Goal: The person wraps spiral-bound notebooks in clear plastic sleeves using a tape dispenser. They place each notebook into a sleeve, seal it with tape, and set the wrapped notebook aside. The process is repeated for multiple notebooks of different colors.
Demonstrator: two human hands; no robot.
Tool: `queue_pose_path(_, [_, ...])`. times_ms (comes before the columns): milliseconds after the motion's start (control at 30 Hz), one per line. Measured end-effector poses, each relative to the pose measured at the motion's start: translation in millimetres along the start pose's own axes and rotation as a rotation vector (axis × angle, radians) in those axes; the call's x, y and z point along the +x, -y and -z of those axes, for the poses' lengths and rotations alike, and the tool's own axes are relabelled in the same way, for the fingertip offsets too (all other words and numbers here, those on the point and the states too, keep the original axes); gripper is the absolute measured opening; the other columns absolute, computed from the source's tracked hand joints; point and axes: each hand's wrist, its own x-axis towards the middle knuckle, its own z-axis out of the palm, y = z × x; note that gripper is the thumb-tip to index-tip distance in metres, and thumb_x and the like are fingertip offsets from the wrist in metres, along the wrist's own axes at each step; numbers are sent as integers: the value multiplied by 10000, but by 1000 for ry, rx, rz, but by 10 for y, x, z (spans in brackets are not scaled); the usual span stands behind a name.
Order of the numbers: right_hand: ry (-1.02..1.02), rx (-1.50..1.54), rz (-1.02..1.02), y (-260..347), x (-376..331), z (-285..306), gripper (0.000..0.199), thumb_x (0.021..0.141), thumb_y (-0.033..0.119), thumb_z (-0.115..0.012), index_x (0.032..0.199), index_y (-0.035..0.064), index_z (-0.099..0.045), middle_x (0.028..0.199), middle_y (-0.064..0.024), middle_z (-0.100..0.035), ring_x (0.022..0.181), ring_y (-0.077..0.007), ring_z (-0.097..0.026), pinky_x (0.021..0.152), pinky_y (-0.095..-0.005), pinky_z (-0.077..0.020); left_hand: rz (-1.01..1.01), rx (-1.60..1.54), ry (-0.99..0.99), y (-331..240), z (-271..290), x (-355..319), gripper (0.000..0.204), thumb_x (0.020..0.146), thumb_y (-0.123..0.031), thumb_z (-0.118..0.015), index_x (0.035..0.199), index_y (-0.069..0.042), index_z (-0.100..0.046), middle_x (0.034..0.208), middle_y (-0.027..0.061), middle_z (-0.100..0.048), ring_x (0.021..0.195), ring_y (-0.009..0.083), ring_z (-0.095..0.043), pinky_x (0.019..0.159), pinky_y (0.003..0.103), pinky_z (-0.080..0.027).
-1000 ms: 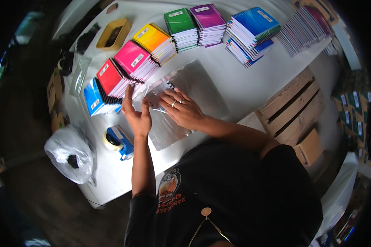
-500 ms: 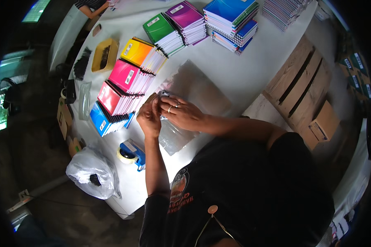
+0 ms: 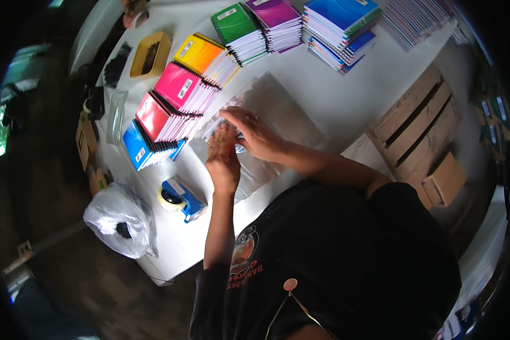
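Clear plastic sleeve lies flat on the white desk, near its middle, just right of the fanned notebook rows and in front of the person's chest. Both hands on it at its left end: left hand pressed flat, palm down, fingers together and extended, no grip on anything; right hand laid across just above it, fingers spread and slightly curled over a small whitish item under the film, can't tell whether those fingers pinch it or only press. The two hands touch or nearly touch each other. Left of the sleeve, notebooks stand in overlapping rows: blue notebooks closest to the desk edge, then red notebooks, pink notebooks, yellow-orange notebooks. Farther back, flat stacks: green stack, purple stack, blue stack, and a striped-edge spread at the far right. Blue tape dispenser sits near the front-left desk edge, well apart from the hands. White plastic bag bulges at the front-left corner. Yellow tray sits at the desk's left side beyond the notebooks. Wooden crate stands right of the desk with a cardboard box beside it.
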Motion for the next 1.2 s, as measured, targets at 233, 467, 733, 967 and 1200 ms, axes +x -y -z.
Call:
queue_pose_path(233, [89, -88, 90, -95, 33, 63, 504, 714, 22, -718, 1190, 138, -601, 1053, -13, -661, 1081, -218, -572, 937, -381, -395, 11, -45, -282, -148, -61, -196, 207, 686, 100, -658, 813, -63, -654, 959, 64, -705, 963, 221, -673, 816, 315, -522])
queue_pose_path(467, [111, -81, 248, -183, 22, 109, 263, 636, 95, -803, 878, 115, -702, 995, -20, -674, 1049, -220, -584, 897, -361, -429, 258, 128, -677, 160, 532, -779, 245, 734, 64, -674, 955, -24, -616, 955, 124, -668, 741, 223, -620, 607, 288, -471])
queue_pose_path(733, [154, -124, 270, -128, 79, 118, 263, 618, 69, -821, 859, 114, -724, 965, -27, -671, 1004, -230, -583, 885, -353, -444, 1606, -602, -304, 1029, 1359, -1916, 586, 857, -543, -511, 1185, -71, -622, 1271, 144, -481, 823, 182, -469, 712, 303, -395])
queue_pose_path(967, [195, -160, 323, -155, 92, 132, 235, 643, 76, -818, 849, 89, -706, 949, -51, -667, 982, -261, -581, 893, -376, -438, 1456, -727, -177, 1069, 1255, -1826, 362, 885, -370, -579, 1046, -60, -673, 936, 3, -559, 728, 109, -441, 628, 249, -369])
queue_pose_path(1200, [220, -157, 345, -152, 142, 144, 244, 651, 80, -815, 868, 92, -704, 948, -53, -664, 968, -262, -575, 891, -385, -438, 1143, -1197, -518, 649, 1019, -2470, 186, 858, -149, -635, 1007, -42, -665, 1005, 29, -656, 1025, 168, -577, 921, 337, -439])
